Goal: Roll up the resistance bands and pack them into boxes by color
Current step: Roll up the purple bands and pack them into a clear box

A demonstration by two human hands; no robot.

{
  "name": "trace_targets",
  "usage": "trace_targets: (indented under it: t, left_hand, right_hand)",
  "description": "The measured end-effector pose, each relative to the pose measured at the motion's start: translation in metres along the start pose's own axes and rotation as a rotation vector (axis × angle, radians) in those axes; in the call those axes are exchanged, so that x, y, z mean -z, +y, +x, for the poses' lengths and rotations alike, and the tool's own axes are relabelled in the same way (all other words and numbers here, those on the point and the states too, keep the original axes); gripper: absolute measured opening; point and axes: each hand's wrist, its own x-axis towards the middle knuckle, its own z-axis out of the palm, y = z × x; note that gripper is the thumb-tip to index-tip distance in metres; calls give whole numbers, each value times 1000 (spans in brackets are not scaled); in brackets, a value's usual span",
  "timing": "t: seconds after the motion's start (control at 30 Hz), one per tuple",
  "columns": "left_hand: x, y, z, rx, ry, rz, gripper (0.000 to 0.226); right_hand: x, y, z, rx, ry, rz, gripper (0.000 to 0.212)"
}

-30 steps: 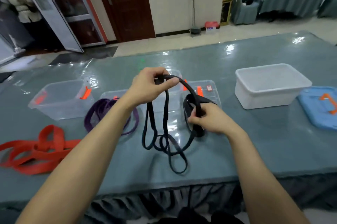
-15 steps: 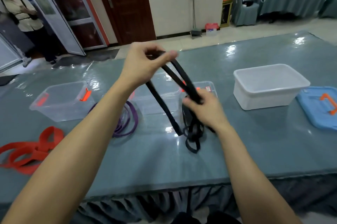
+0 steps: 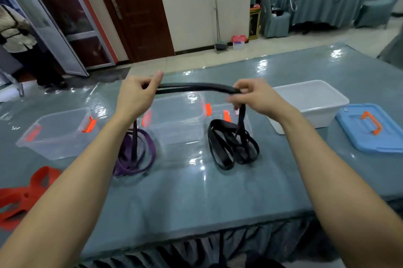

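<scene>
Black resistance band (image 3: 196, 87) stretches level between two raised hands above the table (image 3: 196, 198). The left hand (image 3: 135, 97) pinches one end, and a strand dangles over the purple band (image 3: 141, 158). The right hand (image 3: 255, 97) grips the other end. Loops hang to the tabletop, just right of a clear box (image 3: 178, 123). A red band (image 3: 26, 193) lies near left.

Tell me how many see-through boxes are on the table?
3: left box at the left; middle box in the centre; third box just right of it, partly hidden behind the black band.
</scene>
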Motion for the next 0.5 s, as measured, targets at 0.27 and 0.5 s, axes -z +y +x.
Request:
trace_targets:
  t: [0.27,0.5]
  left_hand:
    - [1,-15,19,194,-92,-6,95]
    - [-1,-16,27,222,-66,-12,83]
  right_hand:
    - [32,2,18,-39,114,63,30]
    - [59,-3,27,-74,125,252,29]
